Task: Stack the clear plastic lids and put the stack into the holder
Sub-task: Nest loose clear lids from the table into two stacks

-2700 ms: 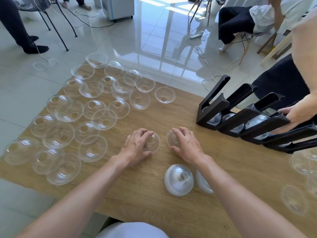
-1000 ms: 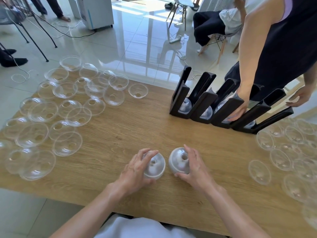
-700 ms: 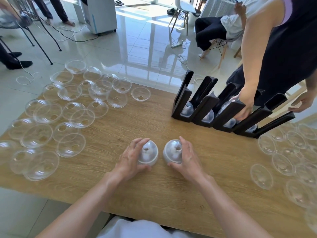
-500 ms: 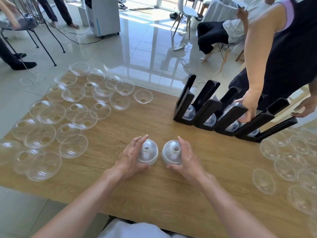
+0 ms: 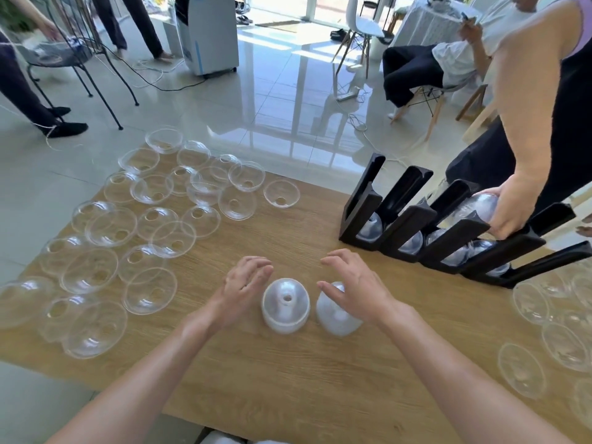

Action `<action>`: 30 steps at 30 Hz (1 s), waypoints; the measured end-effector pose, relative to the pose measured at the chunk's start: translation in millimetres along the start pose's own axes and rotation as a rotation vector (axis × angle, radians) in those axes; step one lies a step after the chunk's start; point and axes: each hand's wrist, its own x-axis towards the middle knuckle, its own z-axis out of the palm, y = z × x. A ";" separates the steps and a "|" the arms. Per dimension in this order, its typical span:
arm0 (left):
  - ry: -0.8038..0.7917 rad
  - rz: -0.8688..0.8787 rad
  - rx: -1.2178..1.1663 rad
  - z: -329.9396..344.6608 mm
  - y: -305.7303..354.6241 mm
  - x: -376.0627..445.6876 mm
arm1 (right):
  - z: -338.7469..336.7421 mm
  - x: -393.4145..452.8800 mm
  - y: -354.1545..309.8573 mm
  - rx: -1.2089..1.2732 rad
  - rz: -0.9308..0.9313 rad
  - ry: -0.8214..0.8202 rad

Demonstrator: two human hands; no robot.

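Note:
Two stacks of clear dome lids stand dome-up on the wooden table (image 5: 320, 379) in front of me. My left hand (image 5: 243, 288) hovers just left of the left stack (image 5: 286, 305), fingers relaxed and apart from it. My right hand (image 5: 354, 283) is spread over the right stack (image 5: 336, 318) and hides its top; I cannot tell whether it touches the stack. The black slotted holder (image 5: 362, 206) sits at the far right of the table, with lid stacks in the bottom of its slots.
Several loose lids (image 5: 112, 225) lie rim-up across the table's left side, and more lids (image 5: 525, 370) lie along the right edge. Another person's hand (image 5: 512, 209) grips a lid stack (image 5: 477, 211) at the holder. Chairs, cables and people fill the floor beyond.
Both my hands have let go of the two stacks and opened outward. The other person's hand has lifted a lid stack at the holder.

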 end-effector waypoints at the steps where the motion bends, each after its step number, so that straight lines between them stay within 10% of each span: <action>1: 0.047 0.003 0.006 -6.3 -0.6 6.3 | -0.4 11.5 -2.2 -0.014 -0.022 -0.007; 22: -0.001 0.318 1.251 -88.3 -25.3 150.9 | 14.4 209.4 -27.6 -0.237 0.020 0.019; 30: -0.094 0.335 1.336 -85.3 -35.8 167.7 | 30.2 238.1 -23.2 -0.369 0.020 0.002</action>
